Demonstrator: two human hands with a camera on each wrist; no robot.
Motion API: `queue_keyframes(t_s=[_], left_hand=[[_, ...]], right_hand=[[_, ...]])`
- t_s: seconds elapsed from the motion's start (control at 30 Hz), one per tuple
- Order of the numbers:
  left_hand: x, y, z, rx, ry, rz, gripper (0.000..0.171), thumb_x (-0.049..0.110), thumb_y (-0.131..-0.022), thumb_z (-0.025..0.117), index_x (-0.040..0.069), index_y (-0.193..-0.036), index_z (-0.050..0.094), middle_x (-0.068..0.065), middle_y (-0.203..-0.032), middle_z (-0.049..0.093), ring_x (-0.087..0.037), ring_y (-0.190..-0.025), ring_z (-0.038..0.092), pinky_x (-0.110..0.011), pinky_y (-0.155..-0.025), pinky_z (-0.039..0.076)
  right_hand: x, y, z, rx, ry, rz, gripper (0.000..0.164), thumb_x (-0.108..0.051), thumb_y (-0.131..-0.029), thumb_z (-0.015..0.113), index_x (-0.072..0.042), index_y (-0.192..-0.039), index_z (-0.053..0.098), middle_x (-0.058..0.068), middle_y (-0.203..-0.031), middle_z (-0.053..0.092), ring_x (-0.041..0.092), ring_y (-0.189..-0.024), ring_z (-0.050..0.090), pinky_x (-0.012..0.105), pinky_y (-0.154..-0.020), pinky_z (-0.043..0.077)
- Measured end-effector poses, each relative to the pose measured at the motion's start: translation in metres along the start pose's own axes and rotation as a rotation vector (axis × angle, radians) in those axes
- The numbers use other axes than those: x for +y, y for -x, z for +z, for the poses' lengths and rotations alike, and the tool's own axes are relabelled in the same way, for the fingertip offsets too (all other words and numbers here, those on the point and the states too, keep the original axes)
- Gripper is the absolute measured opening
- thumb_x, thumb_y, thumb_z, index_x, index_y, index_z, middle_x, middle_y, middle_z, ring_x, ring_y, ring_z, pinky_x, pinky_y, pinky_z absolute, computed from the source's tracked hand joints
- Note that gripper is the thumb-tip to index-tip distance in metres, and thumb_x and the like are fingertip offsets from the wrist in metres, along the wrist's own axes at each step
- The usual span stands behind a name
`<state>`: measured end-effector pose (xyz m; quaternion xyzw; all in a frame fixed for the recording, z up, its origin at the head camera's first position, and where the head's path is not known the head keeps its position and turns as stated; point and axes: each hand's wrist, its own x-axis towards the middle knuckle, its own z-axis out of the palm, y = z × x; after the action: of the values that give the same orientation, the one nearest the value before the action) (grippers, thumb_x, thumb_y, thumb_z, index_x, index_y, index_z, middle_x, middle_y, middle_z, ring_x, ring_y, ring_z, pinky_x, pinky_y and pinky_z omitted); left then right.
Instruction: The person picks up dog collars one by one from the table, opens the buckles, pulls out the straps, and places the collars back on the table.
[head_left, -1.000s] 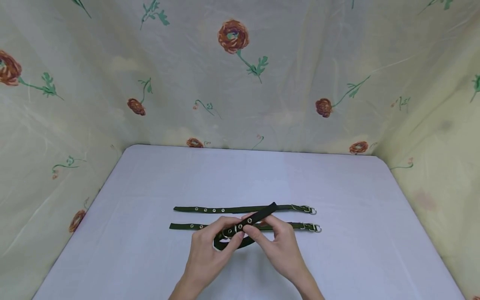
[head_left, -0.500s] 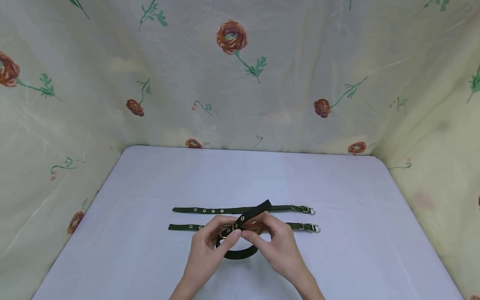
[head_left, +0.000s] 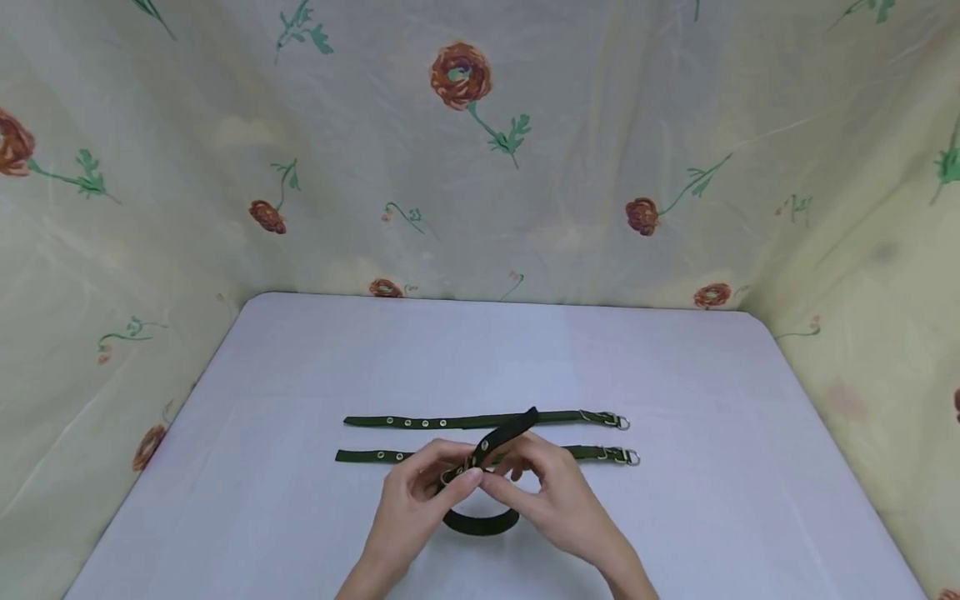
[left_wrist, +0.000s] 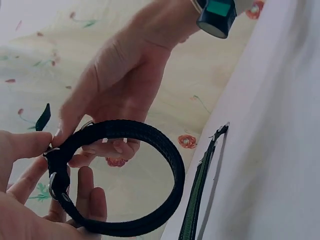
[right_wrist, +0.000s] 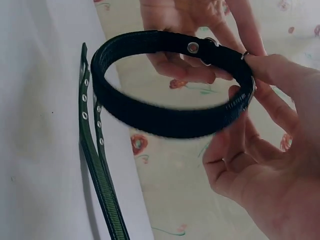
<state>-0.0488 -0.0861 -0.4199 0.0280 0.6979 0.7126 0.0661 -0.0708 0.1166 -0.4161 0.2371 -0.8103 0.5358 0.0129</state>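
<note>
A dark collar (head_left: 482,524) with metal eyelets is bent into a round loop and held above the table in both hands. Its buckle end lies between the fingers and thumb of my left hand (head_left: 405,498). My right hand (head_left: 553,493) pinches the strap just beside the buckle. The strap's free tip (head_left: 525,421) sticks up beyond the fingers. In the left wrist view the loop (left_wrist: 178,172) stands wide, with a metal ring (left_wrist: 53,186) near the buckle. An eyelet (right_wrist: 193,48) shows on the band in the right wrist view. Fingers partly cover the buckle.
Two green collars lie stretched out side by side on the white table (head_left: 300,358): a farther collar (head_left: 480,422) and a nearer collar (head_left: 588,452), partly behind the hands. Their metal rings point right. A flowered curtain (head_left: 345,125) surrounds the table's back and sides.
The collar's loop has dropped lower and grown rounder beneath the hands. Its free tip has shifted slightly left, and the strap there now bows upward near the fingers. Both hands keep their hold.
</note>
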Motion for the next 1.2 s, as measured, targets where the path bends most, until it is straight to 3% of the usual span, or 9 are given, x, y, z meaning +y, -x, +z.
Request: queue_keyframes(t_s=[0.27, 0.53, 0.67, 0.87, 1.03, 1.2], left_hand=[[-0.001, -0.001, 0.0, -0.019, 0.097, -0.076, 0.029, 0.019, -0.098, 0.081, 0.012, -0.125, 0.075, -0.004, -0.124, 0.072, -0.02, -0.111, 0.071, -0.028, -0.099, 0.061], [-0.001, -0.002, -0.003, 0.019, 0.084, -0.088, 0.029, 0.018, -0.099, 0.08, 0.014, -0.127, 0.075, -0.007, -0.119, 0.069, -0.018, -0.102, 0.073, -0.026, -0.094, 0.061], [-0.002, -0.003, -0.004, 0.006, 0.016, -0.066, 0.03, 0.022, -0.099, 0.081, 0.021, -0.128, 0.075, -0.007, -0.125, 0.07, -0.02, -0.11, 0.072, -0.024, -0.096, 0.06], [-0.006, -0.002, -0.006, 0.037, -0.153, 0.024, 0.035, 0.026, -0.098, 0.082, 0.027, -0.131, 0.071, 0.0, -0.132, 0.072, -0.021, -0.114, 0.073, -0.023, -0.1, 0.059], [-0.01, -0.003, -0.007, 0.077, -0.174, 0.054, 0.028, 0.017, -0.098, 0.081, 0.021, -0.125, 0.073, 0.0, -0.124, 0.076, -0.014, -0.107, 0.076, -0.023, -0.1, 0.06], [-0.013, -0.003, -0.008, 0.094, -0.173, 0.054, 0.022, 0.018, -0.099, 0.08, 0.02, -0.119, 0.074, 0.0, -0.117, 0.078, -0.009, -0.103, 0.075, -0.022, -0.099, 0.06]], right_hand=[[0.0, 0.0, 0.007, 0.008, -0.001, -0.009, 0.009, -0.013, -0.103, 0.071, -0.022, -0.105, 0.071, -0.007, -0.1, 0.075, 0.001, -0.085, 0.069, 0.025, -0.079, 0.057], [-0.002, 0.001, 0.006, -0.005, 0.073, -0.056, 0.014, -0.024, -0.102, 0.077, -0.03, -0.114, 0.072, -0.016, -0.101, 0.078, 0.0, -0.089, 0.069, 0.024, -0.081, 0.058], [-0.002, 0.001, 0.005, 0.022, 0.088, -0.039, 0.014, -0.026, -0.102, 0.077, -0.03, -0.115, 0.073, -0.016, -0.106, 0.08, -0.001, -0.091, 0.071, 0.025, -0.081, 0.059], [0.002, 0.001, 0.003, 0.148, 0.115, -0.028, 0.015, -0.02, -0.1, 0.078, -0.025, -0.113, 0.075, -0.012, -0.105, 0.081, 0.0, -0.09, 0.07, 0.025, -0.08, 0.058], [0.003, 0.0, 0.001, 0.227, 0.066, -0.024, 0.015, -0.014, -0.099, 0.078, -0.022, -0.112, 0.075, -0.008, -0.105, 0.081, 0.002, -0.093, 0.072, 0.025, -0.083, 0.059], [0.003, 0.0, 0.0, 0.234, 0.03, -0.035, 0.017, -0.011, -0.099, 0.077, -0.022, -0.112, 0.074, -0.007, -0.105, 0.081, 0.003, -0.095, 0.072, 0.024, -0.084, 0.057]])
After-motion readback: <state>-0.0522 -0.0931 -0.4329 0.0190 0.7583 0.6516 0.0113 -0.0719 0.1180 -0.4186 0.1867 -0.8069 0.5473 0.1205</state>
